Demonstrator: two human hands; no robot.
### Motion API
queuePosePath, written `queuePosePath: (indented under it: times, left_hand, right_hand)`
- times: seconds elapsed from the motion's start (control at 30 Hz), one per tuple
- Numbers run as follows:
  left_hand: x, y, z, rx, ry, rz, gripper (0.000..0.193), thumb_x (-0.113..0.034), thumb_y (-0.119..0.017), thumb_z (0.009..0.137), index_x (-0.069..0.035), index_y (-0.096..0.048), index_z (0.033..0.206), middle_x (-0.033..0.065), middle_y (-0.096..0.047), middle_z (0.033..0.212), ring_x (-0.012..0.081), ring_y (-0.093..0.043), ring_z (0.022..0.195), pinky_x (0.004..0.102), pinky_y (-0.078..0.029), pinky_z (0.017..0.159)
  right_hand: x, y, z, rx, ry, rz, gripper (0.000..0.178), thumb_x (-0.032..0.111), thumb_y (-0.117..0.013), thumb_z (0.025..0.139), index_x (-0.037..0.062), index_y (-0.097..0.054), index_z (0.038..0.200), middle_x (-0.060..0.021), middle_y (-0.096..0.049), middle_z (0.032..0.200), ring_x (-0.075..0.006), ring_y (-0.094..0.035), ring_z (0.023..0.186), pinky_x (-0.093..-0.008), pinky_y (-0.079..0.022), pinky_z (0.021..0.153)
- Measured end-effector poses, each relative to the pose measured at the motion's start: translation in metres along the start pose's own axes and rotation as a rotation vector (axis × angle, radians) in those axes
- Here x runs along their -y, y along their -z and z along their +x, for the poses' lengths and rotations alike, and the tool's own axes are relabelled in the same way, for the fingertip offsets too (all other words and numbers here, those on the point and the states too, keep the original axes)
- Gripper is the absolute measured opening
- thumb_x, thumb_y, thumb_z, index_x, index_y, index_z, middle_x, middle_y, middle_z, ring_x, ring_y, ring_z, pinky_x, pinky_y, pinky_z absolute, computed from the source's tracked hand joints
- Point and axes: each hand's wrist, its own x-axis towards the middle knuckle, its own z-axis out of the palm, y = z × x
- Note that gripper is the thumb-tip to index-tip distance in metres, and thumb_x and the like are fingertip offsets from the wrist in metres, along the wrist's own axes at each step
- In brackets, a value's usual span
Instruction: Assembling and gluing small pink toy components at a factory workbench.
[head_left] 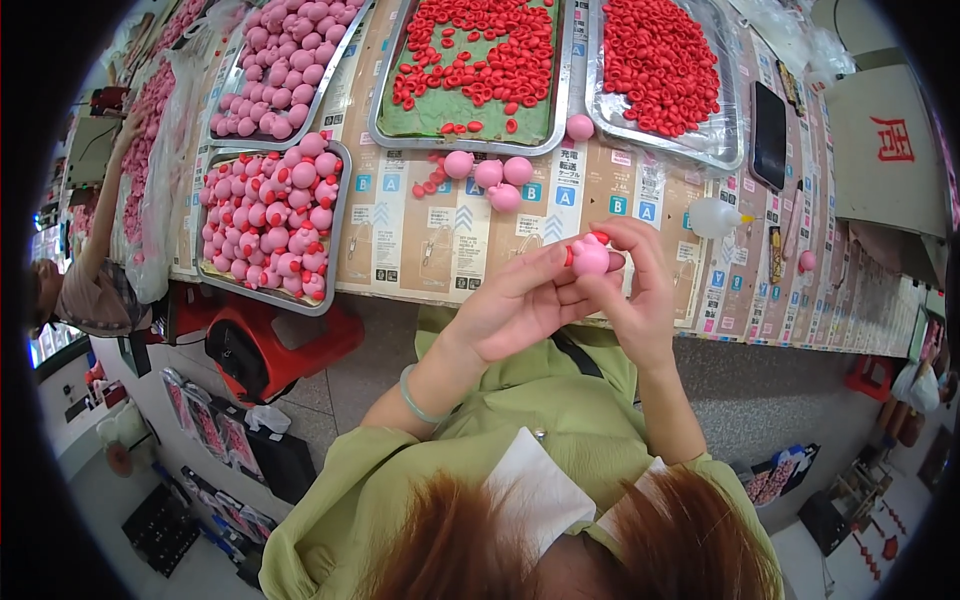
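A small pink ball-shaped figure (592,260) with red pieces on its sides sits between my two hands, just above the near table edge. My left hand (515,305), palm turned up, has its thumb against the figure's left side. From the right, my right hand (640,285) pinches the figure, its index finger over the top by a red piece. Beyond my hands lie several loose pink balls (488,173) and a few small red pieces (430,180). A metal tray (563,100) of red cup-shaped pieces on a green sheet stands behind them.
At left, one tray (342,200) holds pink balls with red pieces; another tray (335,62) behind holds pink balls. A second tray of red pieces (660,70), a phone (768,135) and a white squeeze bottle (714,218) are at right. Another person's arm (105,195) reaches in far left.
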Motion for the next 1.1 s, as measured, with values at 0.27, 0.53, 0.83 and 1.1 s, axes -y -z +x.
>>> queuePosePath:
  times: [0.27,0.53,0.83,1.1]
  left_hand:
    - [0.0,0.004,-0.002,-0.003,-0.022,0.117,0.033,-0.024,-0.043,0.086,0.0,-0.047,0.108,0.0107,-0.052,0.103,0.0154,-0.051,0.091,0.0292,-0.04,0.082]
    - [0.0,-0.006,-0.003,-0.072,-0.113,0.214,0.031,-0.014,-0.049,0.083,0.0,-0.043,0.11,0.0093,-0.052,0.1,0.0145,-0.051,0.09,0.0285,-0.04,0.081]
    - [0.009,-0.009,-0.006,-0.264,-0.823,1.411,0.053,-0.005,-0.069,0.065,-0.002,-0.038,0.108,0.0078,-0.044,0.103,0.0155,-0.046,0.093,0.028,-0.037,0.083]
    - [0.002,-0.012,-0.013,-0.336,-0.912,1.565,0.049,-0.008,-0.069,0.065,-0.002,-0.043,0.106,0.0085,-0.046,0.099,0.0156,-0.046,0.092,0.0274,-0.038,0.08]
  right_hand:
    - [0.005,-0.001,-0.002,0.005,-0.013,-0.018,0.035,0.008,-0.07,0.058,-0.0015,-0.054,0.088,-0.0109,-0.056,0.085,-0.0219,-0.053,0.08,-0.0299,-0.042,0.071]
    - [-0.001,-0.007,-0.005,-0.033,0.031,0.083,0.039,0.005,-0.069,0.059,-0.0004,-0.053,0.094,-0.0122,-0.053,0.094,-0.0229,-0.052,0.085,-0.0301,-0.043,0.073]
    - [-0.006,-0.012,-0.009,0.099,-0.22,0.7,0.044,-0.006,-0.055,0.068,-0.0015,-0.043,0.111,-0.0087,-0.047,0.107,-0.0167,-0.046,0.1,-0.0292,-0.036,0.089]
    - [-0.008,-0.024,-0.005,0.1,-0.239,0.865,0.048,0.006,-0.062,0.069,-0.0006,-0.041,0.113,-0.0092,-0.047,0.105,-0.0167,-0.048,0.095,-0.0239,-0.045,0.074]
